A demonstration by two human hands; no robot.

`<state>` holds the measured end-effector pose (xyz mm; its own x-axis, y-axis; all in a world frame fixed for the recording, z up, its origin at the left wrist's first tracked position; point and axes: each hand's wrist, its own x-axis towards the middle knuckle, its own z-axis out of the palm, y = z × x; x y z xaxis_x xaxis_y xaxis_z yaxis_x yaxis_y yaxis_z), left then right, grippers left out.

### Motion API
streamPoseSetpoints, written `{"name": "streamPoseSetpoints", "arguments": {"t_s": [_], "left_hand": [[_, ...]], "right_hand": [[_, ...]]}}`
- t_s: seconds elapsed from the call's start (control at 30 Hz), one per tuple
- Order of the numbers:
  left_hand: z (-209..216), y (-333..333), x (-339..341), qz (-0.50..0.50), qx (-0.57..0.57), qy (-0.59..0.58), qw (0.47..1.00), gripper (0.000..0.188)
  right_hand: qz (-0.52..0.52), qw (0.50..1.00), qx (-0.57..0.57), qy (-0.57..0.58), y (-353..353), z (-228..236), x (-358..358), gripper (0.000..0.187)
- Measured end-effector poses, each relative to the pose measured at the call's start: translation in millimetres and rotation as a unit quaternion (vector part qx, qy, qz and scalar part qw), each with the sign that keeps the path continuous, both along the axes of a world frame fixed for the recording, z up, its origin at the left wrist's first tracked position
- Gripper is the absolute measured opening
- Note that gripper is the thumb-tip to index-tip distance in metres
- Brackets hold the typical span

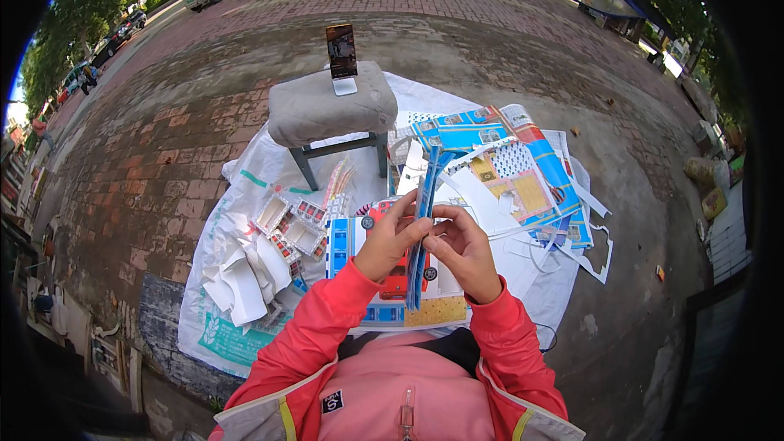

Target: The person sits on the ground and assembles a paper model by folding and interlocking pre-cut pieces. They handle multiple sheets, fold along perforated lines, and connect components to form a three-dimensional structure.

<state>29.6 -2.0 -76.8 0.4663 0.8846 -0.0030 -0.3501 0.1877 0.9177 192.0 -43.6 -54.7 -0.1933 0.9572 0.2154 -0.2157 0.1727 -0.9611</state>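
Here, both your hands pinch one blue printed card strip.
Left hand [392, 238] and right hand [464, 247] grasp the card strip [422, 224] between them, edge-on, its long axis running away from your chest, above the printed sheet [433, 310].

Left hand [392, 237]: pinches a thin blue printed card strip [423, 224] from its left side, thumb and fingers closed on it.
Right hand [464, 247]: grips the same strip from the right, fingers curled against it.
Strip: held edge-on and nearly upright between both hands, above the lap.
Printed sheet [384, 306]: lies under the hands, with a red car picture on it.
Stool [331, 106]: grey cushioned, just beyond the hands; a phone [341, 53] stands upright on it.
White sack [245, 269]: spread on the brick pavement [163, 114] under everything.
Left side: white paper scraps [241, 269] and small folded boxes [290, 229].
Right side: coloured cut sheets [514, 171] in a loose pile.
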Motion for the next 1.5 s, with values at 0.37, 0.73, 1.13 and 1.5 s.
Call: {"name": "streamPoseSetpoints", "arguments": {"t_s": [0.37,0.73,1.13,1.5], "left_hand": [[3.7,-2.9,-0.1,0.011,0.01,0.015,1.0,0.083],[2.7,-4.2,-1.4,0.023,0.041,0.004,0.999,0.085],[2.4,-3.3,-3.4,-0.007,-0.003,-0.046,0.999,0.075],[8.5,-7.2,-0.9,0.025,-0.006,-0.018,1.0,0.081]], "right_hand": [[-0.005,1.0,-0.001,-0.002,-2.9,5.1,-1.4,0.043],[-0.028,0.999,0.015,-0.007,-6.7,10.5,-4.8,0.038],[-0.032,0.998,0.009,-0.05,-9.0,11.7,-4.6,0.032],[-0.053,0.995,0.021,-0.084,-8.9,16.7,-6.9,0.039]]}}
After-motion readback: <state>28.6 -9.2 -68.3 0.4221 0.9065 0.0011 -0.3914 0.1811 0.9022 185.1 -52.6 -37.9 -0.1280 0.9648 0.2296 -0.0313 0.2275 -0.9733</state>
